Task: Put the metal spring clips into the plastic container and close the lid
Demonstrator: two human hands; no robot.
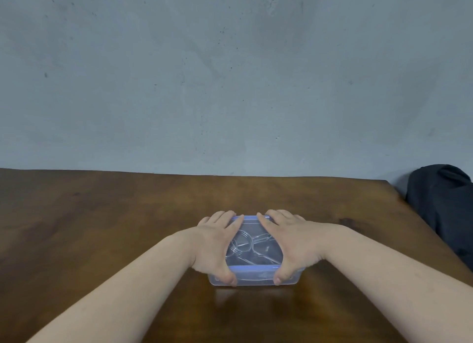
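A clear plastic container with a blue-rimmed lid sits near the front middle of the brown wooden table. Metal spring clips show through the lid, lying inside. My left hand lies flat over the lid's left side, fingers over the far edge and thumb down the front wall. My right hand mirrors it on the right side, its thumb on the front wall. Both palms rest on the lid, which lies on top of the container.
A dark cloth or bag lies past the table's right edge. A grey wall rises directly behind the table's far edge.
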